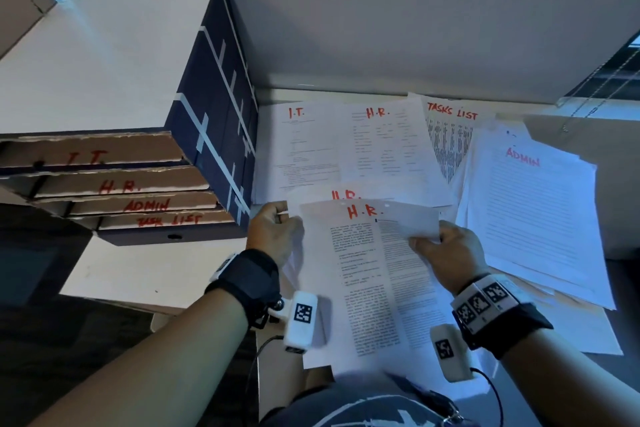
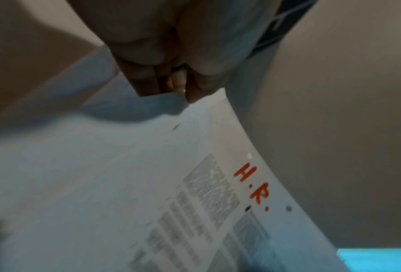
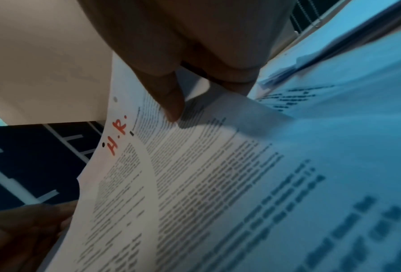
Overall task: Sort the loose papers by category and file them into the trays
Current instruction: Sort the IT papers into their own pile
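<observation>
sorting underway | H.R. sheet (image 1: 367, 274) pinched by left hand (image 1: 273, 236) and right hand (image 1: 446, 253) | piles spread on tabletop (image 1: 277, 374) | trays (image 1: 117, 191) not yet filled

Desk (image 1: 571, 378) w/ labelled papers (image 1: 381, 146) & trays (image 1: 145, 180).

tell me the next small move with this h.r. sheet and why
Probably carry the white printed sheet marked H.R. in red leftwards to the cardboard tray labelled H.R., second from the top of the stack. Both hands, left hand and right hand, already pinch its top corners and hold it lifted, and its label matches that tray.
</observation>
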{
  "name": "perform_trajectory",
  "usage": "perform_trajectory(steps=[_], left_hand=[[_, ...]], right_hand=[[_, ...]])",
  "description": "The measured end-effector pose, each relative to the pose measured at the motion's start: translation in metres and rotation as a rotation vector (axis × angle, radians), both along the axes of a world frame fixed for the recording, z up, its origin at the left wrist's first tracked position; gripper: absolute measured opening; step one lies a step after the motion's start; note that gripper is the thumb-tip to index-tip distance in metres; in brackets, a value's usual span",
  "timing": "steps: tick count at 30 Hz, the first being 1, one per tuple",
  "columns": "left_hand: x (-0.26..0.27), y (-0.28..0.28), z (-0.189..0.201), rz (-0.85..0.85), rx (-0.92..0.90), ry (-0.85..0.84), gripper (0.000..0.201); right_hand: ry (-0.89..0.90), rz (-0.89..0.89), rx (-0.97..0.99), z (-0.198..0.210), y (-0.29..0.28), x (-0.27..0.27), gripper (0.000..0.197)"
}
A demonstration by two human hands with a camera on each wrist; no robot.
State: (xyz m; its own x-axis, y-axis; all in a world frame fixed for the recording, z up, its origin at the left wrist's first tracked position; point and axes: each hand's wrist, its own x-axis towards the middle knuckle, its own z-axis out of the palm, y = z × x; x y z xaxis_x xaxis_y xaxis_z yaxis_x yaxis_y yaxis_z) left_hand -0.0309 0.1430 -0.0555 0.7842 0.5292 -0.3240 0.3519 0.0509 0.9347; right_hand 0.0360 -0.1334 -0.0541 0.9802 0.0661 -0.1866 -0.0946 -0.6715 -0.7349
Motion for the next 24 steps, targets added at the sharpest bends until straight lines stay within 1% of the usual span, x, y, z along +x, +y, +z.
perform_trajectory(steps=[2,5,9,11,14,16,18,19,21,24], left_hand=[[-0.004,-0.005,-0.008,0.016,0.045,0.041,0.021],[-0.008,-0.010,-0.013,0.029,0.083,0.049,0.026],[-0.009,-0.015,-0.013,0.020,0.152,0.053,0.025],[-0.009,-0.015,-0.014,0.035,0.146,0.074,0.028],[-0.007,-0.014,-0.018,0.048,0.156,0.127,0.023],[-0.006,-0.012,-0.020,0.061,0.125,0.146,0.022],[-0.006,-0.010,-0.023,0.053,0.084,0.164,0.024],[-0.007,-0.009,-0.023,0.050,0.059,0.174,0.026],[-0.008,-0.007,-0.027,0.057,0.011,0.189,0.028],[-0.009,-0.006,-0.028,0.033,0.020,0.180,0.023]], right_hand=[[0.037,-0.045,0.025,-0.004,-0.002,0.002,0.019],[0.060,-0.064,0.038,-0.008,-0.003,0.003,0.020],[0.068,-0.061,0.039,-0.007,-0.003,0.003,0.014],[0.063,-0.051,0.047,-0.006,-0.002,0.002,0.014],[0.054,-0.041,0.059,-0.003,0.000,0.000,0.013],[0.041,-0.043,0.063,0.000,0.000,-0.001,0.016],[0.038,-0.043,0.060,0.002,0.001,-0.002,0.008],[0.041,-0.033,0.066,0.003,0.001,-0.003,0.010],[0.052,-0.022,0.096,0.003,0.002,-0.002,0.022],[0.073,-0.042,0.159,0.003,0.001,-0.003,0.025]])
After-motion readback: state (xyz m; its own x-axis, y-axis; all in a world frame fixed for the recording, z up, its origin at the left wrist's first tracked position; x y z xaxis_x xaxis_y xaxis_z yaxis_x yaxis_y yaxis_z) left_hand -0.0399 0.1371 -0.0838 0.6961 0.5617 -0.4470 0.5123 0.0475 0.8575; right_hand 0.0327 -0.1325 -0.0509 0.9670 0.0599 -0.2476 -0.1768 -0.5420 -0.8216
